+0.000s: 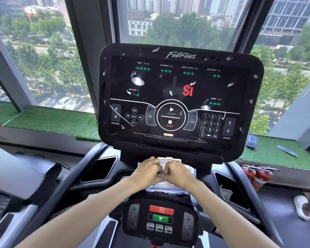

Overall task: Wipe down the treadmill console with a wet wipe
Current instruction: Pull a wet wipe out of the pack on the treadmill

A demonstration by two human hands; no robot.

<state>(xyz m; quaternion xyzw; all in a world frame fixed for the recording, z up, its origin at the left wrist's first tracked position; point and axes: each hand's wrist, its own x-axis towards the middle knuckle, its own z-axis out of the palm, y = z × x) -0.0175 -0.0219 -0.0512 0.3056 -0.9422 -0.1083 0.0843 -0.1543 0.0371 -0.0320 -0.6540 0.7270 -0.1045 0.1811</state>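
Okay, centre-bottom of frame: left hand (148, 171) and right hand (177, 173) meet, fingers curled and pinching at the opening of the wet wipe pack (167, 186), its white flip lid (170, 160) up. What they pinch is blurred, possibly a wipe. Pack lies just below the treadmill console (179, 83), above the lower control pad (160, 219).

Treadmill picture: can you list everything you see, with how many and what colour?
console: one, black, centre.
wipe pack: one, white, below the console.
button panel: one, black, bottom centre.
cup holders: two, black, beside the pack.
fire extinguishers: two, red, floor at right.
fake grass: one strip, green, window sill.
shoe: one, white, right edge.
left hand: one, bare, pinching the wipe pack.
right hand: one, bare, pinching the wipe pack.
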